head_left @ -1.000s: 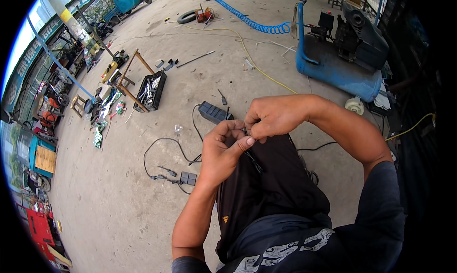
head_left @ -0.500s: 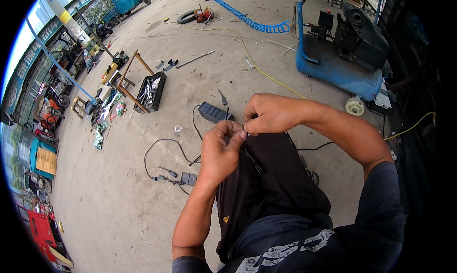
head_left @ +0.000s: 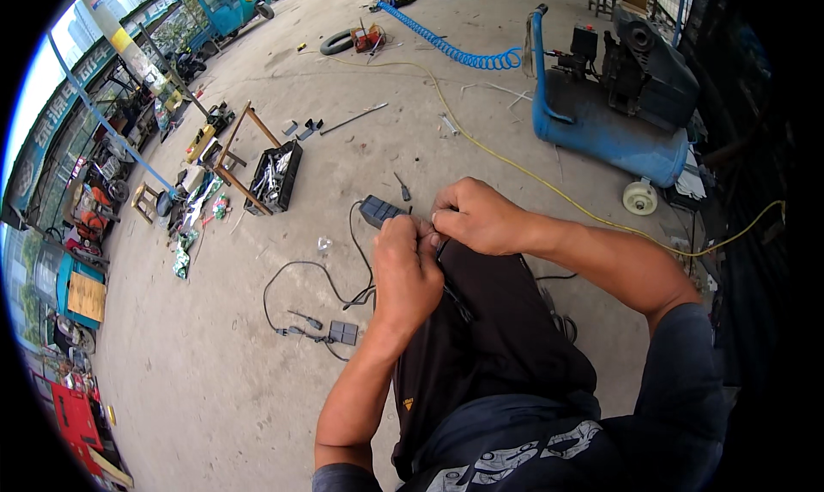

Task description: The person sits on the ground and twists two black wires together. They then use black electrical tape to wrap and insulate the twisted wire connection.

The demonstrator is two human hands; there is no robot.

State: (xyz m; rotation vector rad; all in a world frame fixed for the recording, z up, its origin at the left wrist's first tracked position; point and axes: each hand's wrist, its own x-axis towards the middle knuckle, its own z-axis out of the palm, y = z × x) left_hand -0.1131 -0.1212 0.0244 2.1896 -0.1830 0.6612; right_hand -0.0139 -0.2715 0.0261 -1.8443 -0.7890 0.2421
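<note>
Over my lap, my left hand (head_left: 406,269) and my right hand (head_left: 479,217) meet at the fingertips, both closed in a pinch. A thin black cable (head_left: 459,305) hangs below my left fingers onto my dark trousers, and its end seems to be held there. What my right fingertips hold is too small and hidden. Just beyond my left hand lies a dark ribbed charger box (head_left: 378,209), partly covered by the hand. A small screwdriver (head_left: 403,188) lies on the ground past it. Left of my forearm are a second dark box (head_left: 343,333) and another screwdriver (head_left: 305,319).
A black cord (head_left: 292,264) loops on the concrete at left. Farther off stand a black crate of tools (head_left: 276,179) and a wooden frame (head_left: 233,161). A blue air compressor (head_left: 605,131) stands at right, with a yellow hose (head_left: 515,164) crossing the ground.
My hands have shifted slightly and stay together in the pinch; the left has turned so its back shows more. The view has tilted a little. Nothing on the ground has been moved.
</note>
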